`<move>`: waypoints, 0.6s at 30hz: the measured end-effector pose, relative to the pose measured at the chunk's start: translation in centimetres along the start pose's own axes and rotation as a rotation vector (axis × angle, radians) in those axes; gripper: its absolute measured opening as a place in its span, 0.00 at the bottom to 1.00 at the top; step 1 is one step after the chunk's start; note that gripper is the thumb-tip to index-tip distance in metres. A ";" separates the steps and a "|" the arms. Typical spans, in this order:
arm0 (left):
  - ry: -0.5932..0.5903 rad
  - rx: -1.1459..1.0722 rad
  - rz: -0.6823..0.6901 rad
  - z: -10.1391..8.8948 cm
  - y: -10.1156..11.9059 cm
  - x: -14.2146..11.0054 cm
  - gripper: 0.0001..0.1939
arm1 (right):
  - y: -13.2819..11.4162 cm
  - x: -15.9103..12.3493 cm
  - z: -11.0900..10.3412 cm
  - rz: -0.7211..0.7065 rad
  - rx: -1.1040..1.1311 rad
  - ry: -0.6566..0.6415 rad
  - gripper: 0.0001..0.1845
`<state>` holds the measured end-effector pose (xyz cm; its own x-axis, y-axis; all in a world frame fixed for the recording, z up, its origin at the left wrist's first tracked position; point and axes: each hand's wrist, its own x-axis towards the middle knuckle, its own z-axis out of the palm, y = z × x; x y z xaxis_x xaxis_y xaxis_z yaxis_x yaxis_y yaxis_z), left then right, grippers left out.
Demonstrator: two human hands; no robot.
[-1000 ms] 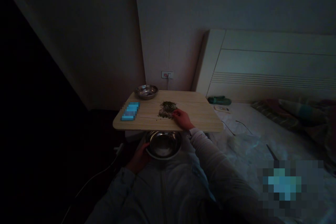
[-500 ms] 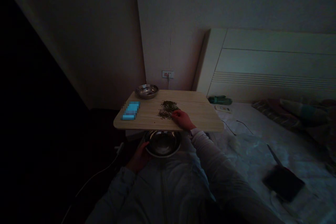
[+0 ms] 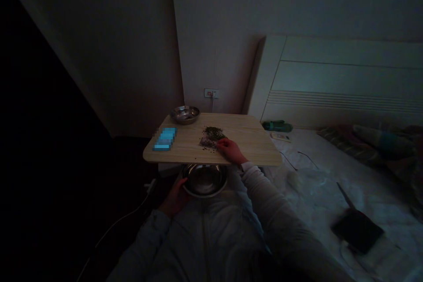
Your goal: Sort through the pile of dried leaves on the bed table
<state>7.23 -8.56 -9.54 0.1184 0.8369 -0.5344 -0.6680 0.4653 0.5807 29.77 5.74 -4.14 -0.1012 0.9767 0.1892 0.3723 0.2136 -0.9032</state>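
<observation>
Nearest, the left hand (image 3: 174, 199) grips the rim of a round, shiny metal bowl (image 3: 205, 180) just below the near edge of the pale wood-grained worktop (image 3: 254, 134). Up top, the right hand (image 3: 232, 151), fingers bunched, is at the small dark-green granules (image 3: 213, 131) spread mid-surface; whether it pinches any, can't tell. Looks like fingertip picking, so the next move calls for a light, precise touch. Beyond, a second shiny metal bowl (image 3: 185, 120) sits at the far-left corner.

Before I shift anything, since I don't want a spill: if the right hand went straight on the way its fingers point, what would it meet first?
Most likely the pile of small dark bits, close by the right hand on the wooden table; the dim view leaves depth and contact unclear.
</observation>
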 end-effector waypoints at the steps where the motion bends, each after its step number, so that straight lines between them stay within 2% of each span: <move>1: 0.033 -0.004 0.001 0.2 0.0 -0.2 0.07 | 0.1 0.0 0.0 0.002 0.011 -0.001 0.09; 5: 0.115 -0.012 0.015 1.2 0.2 -1.0 0.10 | 0.3 0.0 -0.1 -0.016 0.102 -0.015 0.09; 8: 0.156 -0.014 0.023 1.2 0.2 -1.1 0.11 | 0.5 -0.2 -0.2 -0.023 0.146 -0.010 0.09; 13: 0.127 -0.032 -0.001 0.6 0.1 -0.5 0.13 | 0.7 -0.4 -0.6 0.011 0.110 0.031 0.09; 18: 0.134 -0.018 -0.013 1.1 0.3 -1.0 0.10 | 0.7 -0.4 -0.6 -0.007 0.032 0.047 0.08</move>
<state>7.77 -8.91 -8.16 0.0287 0.7847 -0.6193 -0.6802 0.4693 0.5631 30.63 5.47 -4.61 -0.0599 0.9752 0.2131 0.3418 0.2206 -0.9135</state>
